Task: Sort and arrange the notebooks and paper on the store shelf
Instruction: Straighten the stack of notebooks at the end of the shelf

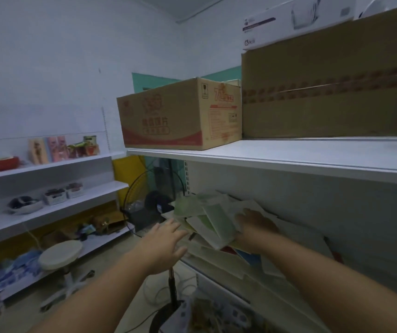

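Reaching into the pile (207, 212) on the lower shelf (264, 296), under the boxes (180, 116): green-and-white notebooks and white sheets, fanned at mixed angles. The top green notebook (219, 219) is tilted, long axis back-left to front-right. Left hand (166, 239) at the pile's left edge, fingers spread, holding nothing; right hand (256, 227) palm-down on the pile, grip too blurred to tell.

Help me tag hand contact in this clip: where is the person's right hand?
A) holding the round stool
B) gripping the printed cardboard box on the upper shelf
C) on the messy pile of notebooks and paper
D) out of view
C: the right hand lies on top of the pile of notebooks and paper, its fingers over the green and white covers. Blur hides whether it grips any of them.
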Demonstrator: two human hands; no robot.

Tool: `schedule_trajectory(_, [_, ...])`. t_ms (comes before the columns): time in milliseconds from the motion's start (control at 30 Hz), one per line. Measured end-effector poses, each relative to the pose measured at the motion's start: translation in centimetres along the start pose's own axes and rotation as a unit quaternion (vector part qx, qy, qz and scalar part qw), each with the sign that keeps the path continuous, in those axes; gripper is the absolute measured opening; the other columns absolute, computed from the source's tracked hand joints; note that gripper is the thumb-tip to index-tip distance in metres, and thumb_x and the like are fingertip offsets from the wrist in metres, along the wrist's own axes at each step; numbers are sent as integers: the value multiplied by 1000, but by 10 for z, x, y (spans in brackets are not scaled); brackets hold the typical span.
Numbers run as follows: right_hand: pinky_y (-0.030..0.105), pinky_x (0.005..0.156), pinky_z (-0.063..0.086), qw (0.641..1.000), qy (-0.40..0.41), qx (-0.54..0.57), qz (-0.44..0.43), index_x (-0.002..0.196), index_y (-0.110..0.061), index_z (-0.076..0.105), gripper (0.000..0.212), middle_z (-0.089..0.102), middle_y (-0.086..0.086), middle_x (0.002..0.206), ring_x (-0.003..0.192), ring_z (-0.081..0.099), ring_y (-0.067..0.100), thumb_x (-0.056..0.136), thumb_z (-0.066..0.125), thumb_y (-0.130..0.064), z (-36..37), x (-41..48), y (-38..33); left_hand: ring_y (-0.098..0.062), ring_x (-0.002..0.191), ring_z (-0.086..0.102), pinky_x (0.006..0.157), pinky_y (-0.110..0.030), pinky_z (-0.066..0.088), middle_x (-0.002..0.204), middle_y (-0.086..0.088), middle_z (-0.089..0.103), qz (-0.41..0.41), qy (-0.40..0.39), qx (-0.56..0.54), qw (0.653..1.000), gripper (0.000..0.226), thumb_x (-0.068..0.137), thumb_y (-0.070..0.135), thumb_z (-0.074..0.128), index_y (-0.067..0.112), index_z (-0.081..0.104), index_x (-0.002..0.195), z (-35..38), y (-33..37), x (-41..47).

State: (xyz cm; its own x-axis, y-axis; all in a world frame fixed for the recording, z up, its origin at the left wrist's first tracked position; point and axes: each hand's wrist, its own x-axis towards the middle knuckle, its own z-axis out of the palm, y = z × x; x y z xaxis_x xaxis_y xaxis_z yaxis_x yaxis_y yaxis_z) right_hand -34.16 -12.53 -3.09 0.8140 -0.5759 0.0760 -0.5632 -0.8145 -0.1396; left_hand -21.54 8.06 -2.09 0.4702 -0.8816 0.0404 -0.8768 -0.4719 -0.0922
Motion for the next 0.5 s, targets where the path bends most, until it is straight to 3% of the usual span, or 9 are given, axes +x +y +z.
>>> schedule_trajectory(100, [38, 95, 40, 999, 18, -1, 50, 126, -19, 42, 45, 41, 7, 132, 117, 44, 28, 92, 39, -48, 12, 29, -24, -12, 147, 2, 118, -36, 7, 159, 7, 9, 19, 2, -28, 999, 54, 99, 48, 31, 29, 24, 148, 3, -17, 29])
schedule_trajectory(233, [38, 95, 40, 997, 14, 40, 62, 140, -19, 29, 81, 40, 7, 136, 121, 45, 27, 80, 40, -72, 30, 55, -38, -11, 140, 27, 111, -25, 23, 154, 6, 29, 1, 9, -171, 985, 52, 100, 44, 34, 25, 28, 147, 4, -30, 55])
schedule_trajectory(300, [37, 93, 42, 998, -11, 19, 54, 134, -18, 37, 74, 44, 8, 131, 117, 47, 27, 81, 45, -68, 33, 70, -37, -11, 133, 38, 104, -22, 32, 148, 5, 38, -9, 26, -220, 975, 51, 100, 42, 36, 23, 31, 146, 3, -43, 72])
schedule_trajectory(400, [27, 75, 43, 1000, 4, 6, 14, 98, -16, 57, 41, 53, 1, 97, 96, 55, 19, 90, 44, -54, 28, 80, -33, -7, 111, 52, 89, -20, 40, 129, 4, 55, -34, 57, -311, 948, 43, 100, 36, 38, 22, 42, 141, 0, -63, 94])
schedule_trajectory(433, [21, 62, 38, 1000, 21, 22, 4, 77, -15, 53, 36, 49, -3, 79, 78, 54, 13, 94, 42, -45, 30, 83, -32, -8, 103, 56, 85, -23, 45, 118, 5, 59, -44, 71, -344, 935, 40, 100, 34, 39, 21, 46, 137, -1, -69, 102])
schedule_trajectory(500, [14, 43, 18, 996, 82, 26, -24, 53, -18, 30, 46, 28, -8, 58, 49, 27, 2, 92, 53, -27, 29, 84, -34, -14, 91, 62, 76, -31, 54, 103, 3, 64, -73, 95, -407, 906, 33, 100, 30, 42, 17, 55, 128, 1, -78, 122])
